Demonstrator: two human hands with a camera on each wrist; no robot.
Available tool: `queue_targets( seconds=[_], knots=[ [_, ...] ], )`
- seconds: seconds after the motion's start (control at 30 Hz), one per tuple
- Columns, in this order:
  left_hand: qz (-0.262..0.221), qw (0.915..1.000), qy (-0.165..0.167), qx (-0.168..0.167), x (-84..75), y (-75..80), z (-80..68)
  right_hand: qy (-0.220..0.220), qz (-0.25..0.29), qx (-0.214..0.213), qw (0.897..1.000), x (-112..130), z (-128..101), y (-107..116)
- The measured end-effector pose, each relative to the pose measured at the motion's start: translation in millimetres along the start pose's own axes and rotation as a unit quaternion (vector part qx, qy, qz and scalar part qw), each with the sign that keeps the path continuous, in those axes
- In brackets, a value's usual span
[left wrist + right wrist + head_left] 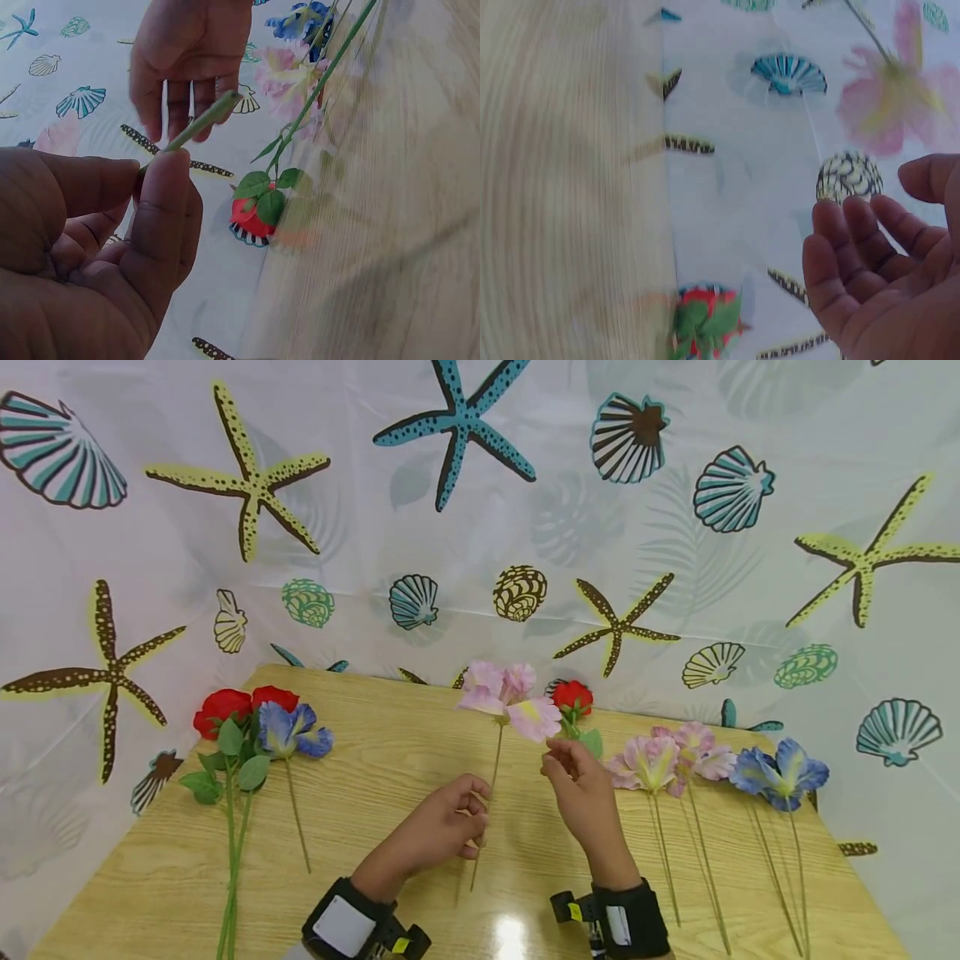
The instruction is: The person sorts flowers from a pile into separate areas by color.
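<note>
A pink artificial flower [510, 697] stands upright over the wooden table [375, 860]. My left hand [478, 810] pinches its thin green stem [199, 124] between thumb and forefinger. In the left wrist view the left hand [154, 161] is closed round the stem's lower part. My right hand [558, 760] hovers just right of the blossom with loosely bent fingers, holding nothing. The right wrist view shows that hand [877, 225] with its palm bare and the pink blossom [892, 90] a short way beyond the fingertips.
Two red roses [232, 703] and a blue flower [292, 731] lie at the table's left. A red rose [573, 697], pink flowers [667, 760] and blue flowers [780, 772] lie at the right. A starfish-and-shell curtain [465, 527] surrounds the table.
</note>
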State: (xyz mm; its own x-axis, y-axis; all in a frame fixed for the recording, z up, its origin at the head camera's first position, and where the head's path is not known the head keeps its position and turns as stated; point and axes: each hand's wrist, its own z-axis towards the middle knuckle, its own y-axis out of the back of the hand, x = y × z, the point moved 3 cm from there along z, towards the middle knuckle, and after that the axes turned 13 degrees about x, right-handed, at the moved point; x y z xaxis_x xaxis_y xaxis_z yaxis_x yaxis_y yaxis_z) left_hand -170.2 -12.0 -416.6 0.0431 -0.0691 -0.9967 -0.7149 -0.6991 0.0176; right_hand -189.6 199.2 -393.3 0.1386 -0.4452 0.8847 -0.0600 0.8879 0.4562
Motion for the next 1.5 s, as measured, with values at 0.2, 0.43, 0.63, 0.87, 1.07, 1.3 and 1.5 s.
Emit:
queue_targets(
  seconds=[0.2,0.43,0.63,0.87,1.07,1.3,1.5],
  knots=[
    [-0.004,1.0,-0.005,-0.006,-0.7,-4.7,1.1,0.058,0.004,0.041,0.997,14,-2,-26],
    [0.003,0.9996,-0.027,-0.006,-0.8,-9.1,2.1,0.106,0.012,0.051,0.993,21,-5,-39],
    [0.005,0.9994,-0.033,-0.007,0.0,-15.3,5.0,0.133,0.014,0.029,0.991,27,-7,-39],
    [0.04,0.9968,-0.054,-0.042,-3.6,-19.9,6.4,0.141,0.015,0.001,0.99,30,-10,-37],
    [0.06,0.9942,-0.058,-0.068,-4.2,-23.3,8.0,0.143,0.068,-0.002,0.987,31,-11,-35],
    [0.122,0.9891,-0.013,-0.081,-0.5,-19.3,8.1,0.142,0.116,-0.002,0.983,31,-10,-30],
    [0.232,0.9674,0.016,-0.1,1.3,-8.9,2.5,0.125,0.118,-0.006,0.985,28,-8,-23]
  ],
)
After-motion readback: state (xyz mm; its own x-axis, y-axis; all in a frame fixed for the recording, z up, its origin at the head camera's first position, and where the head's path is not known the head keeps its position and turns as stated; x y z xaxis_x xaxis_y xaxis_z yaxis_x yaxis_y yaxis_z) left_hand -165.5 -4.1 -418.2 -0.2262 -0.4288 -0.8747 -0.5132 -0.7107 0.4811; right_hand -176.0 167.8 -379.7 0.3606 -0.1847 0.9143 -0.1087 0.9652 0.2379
